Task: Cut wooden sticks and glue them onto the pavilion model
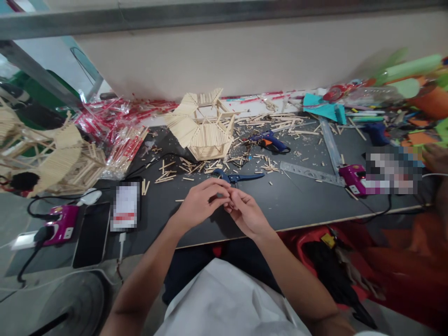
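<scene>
My left hand and my right hand meet at the fingertips above the front of the dark table. Both have their fingers pinched together; whatever lies between them is too small or hidden to make out. Just beyond the fingertips rests a blue-handled cutting tool, partly covered by my hands. Behind it stands a model built of thin wooden sticks, with fanned roof-like panels. A blue hot glue gun lies to the model's right among loose and cut wooden sticks.
At left are a second stick model, plastic-wrapped stick packs, a purple power strip, a black phone and a lit phone. Clear rulers and another purple power strip lie right. Someone's hand shows at the right edge.
</scene>
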{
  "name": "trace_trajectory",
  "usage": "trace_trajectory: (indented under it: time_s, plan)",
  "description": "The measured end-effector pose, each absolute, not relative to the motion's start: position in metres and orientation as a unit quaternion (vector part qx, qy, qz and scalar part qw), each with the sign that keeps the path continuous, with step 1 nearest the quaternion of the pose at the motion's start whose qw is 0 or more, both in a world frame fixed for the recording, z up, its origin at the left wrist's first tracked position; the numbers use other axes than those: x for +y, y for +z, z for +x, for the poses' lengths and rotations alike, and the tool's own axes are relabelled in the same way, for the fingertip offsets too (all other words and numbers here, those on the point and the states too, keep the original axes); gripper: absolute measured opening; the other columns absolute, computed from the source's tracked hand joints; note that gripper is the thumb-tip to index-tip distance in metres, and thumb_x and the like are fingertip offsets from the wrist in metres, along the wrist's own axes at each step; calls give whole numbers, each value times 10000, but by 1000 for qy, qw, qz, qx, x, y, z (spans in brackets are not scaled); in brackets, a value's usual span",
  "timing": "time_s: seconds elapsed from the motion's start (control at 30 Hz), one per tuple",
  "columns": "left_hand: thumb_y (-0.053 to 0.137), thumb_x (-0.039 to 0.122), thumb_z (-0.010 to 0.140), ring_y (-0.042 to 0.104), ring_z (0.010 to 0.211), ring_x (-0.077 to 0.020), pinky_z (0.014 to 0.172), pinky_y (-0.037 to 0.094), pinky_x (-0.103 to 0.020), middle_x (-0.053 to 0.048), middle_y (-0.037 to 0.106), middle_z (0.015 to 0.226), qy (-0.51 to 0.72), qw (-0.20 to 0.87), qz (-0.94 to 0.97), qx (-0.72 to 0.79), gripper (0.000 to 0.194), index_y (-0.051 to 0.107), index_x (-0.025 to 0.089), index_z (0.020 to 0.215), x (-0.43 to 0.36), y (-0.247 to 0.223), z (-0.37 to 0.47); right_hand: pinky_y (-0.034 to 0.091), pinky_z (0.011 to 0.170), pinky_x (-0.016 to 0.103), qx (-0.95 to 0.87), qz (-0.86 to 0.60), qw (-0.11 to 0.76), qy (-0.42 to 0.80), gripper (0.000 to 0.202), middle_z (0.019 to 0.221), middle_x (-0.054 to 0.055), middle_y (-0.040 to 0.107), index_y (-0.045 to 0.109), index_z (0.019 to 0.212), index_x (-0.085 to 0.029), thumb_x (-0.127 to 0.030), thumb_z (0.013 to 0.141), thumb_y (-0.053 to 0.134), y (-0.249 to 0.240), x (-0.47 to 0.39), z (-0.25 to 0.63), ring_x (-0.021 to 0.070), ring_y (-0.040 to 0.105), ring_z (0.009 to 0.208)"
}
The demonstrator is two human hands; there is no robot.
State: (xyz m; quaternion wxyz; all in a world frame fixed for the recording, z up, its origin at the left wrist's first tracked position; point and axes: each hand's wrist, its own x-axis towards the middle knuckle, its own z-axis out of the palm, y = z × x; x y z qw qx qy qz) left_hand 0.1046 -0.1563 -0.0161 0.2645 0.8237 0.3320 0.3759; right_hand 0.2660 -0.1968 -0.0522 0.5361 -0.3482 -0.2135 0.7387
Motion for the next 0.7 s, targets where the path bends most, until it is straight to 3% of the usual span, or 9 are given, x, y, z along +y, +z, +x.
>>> trace_trajectory:
  time_s: [0.23, 0.4, 0.47, 0.57, 0.7]
  plan:
    - [572, 172, 996, 741, 954, -111, 774, 538, -183, -11, 771, 1089, 339, 67, 888, 303, 141, 639, 217, 1112, -157, -12, 108, 429, 637, 221, -283, -377, 554, 686, 360, 816, -34, 698, 734, 1047, -270, -348, 731, 887, -44, -184, 278, 82, 530, 661]
    - [562, 199, 1002, 732, 905, -136, 757, 514, -214, -20, 767, 1017, 279, 69, 911, 297, 78, 615, 198, 1060, -148, 3, 112, 441, 649, 267, -419, -406, 493, 645, 337, 865, 11, 705, 699, 1044, -240, -433, 793, 816, -39, -170, 301, 131, 582, 726]
    - [570, 231, 1001, 726, 888, -144, 729, 503, -221, -33, 761, 1010, 257, 66, 914, 307, 74, 612, 192, 1048, -138, 14, 112, 469, 687, 310, -494, -470, 483, 549, 343, 895, 36, 697, 687, 1049, -232, -484, 828, 758, -35, -151, 319, 166, 601, 762]
    - [627, 264, 973, 718, 884, -153, 758, 506, -236, -40, 757, 1006, 270, 53, 905, 324, 114, 619, 189, 1058, -117, 35, 111, 486, 788, 386, -555, -610, 490, 283, 304, 941, 81, 686, 680, 1038, -200, -456, 874, 662, -36, -102, 358, 206, 601, 792]
    - [704, 234, 906, 702, 874, -158, 754, 507, -253, -29, 747, 969, 317, 40, 863, 390, 156, 640, 194, 1042, -85, 57, 111, 394, 1001, 489, -548, -754, 360, 45, 382, 1175, 227, 619, 667, 1105, -105, -374, 834, 649, -57, -38, 403, 337, 535, 1124]
